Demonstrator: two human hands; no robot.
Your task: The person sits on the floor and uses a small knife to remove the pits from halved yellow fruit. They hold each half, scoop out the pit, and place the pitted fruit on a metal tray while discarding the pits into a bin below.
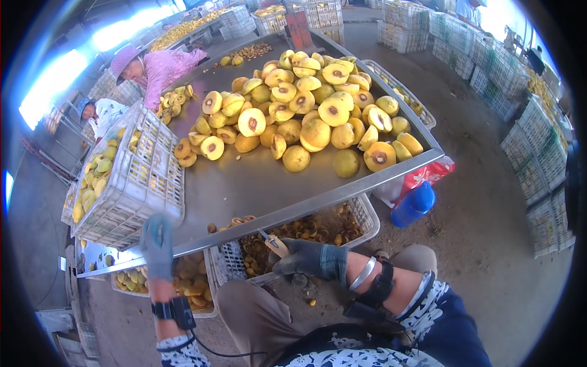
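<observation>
My right hand (pixel 312 259), in a dark knitted glove, grips the wooden handle (pixel 278 246) of a metal-tipped hand tool just below the table's near edge. At the left, my gloved left hand (pixel 158 243) is blurred, up at the table edge beside a white plastic crate (pixel 153 183); whether it touches the crate is unclear. The crate stands tilted on the table and holds yellow fruit pieces (pixel 94 181). Beyond my hands a heap of halved yellow peaches (pixel 302 105), many with stones showing, covers the far part of the metal table (pixel 229 183).
Under the table edge sits a crate (pixel 369 220) of stones and scraps, with another fruit crate (pixel 195 284) to its left. A blue bottle (pixel 412 205) and red bag (pixel 429 172) are at the right. Two people work across the table. Stacked crates (pixel 534 160) line the right side.
</observation>
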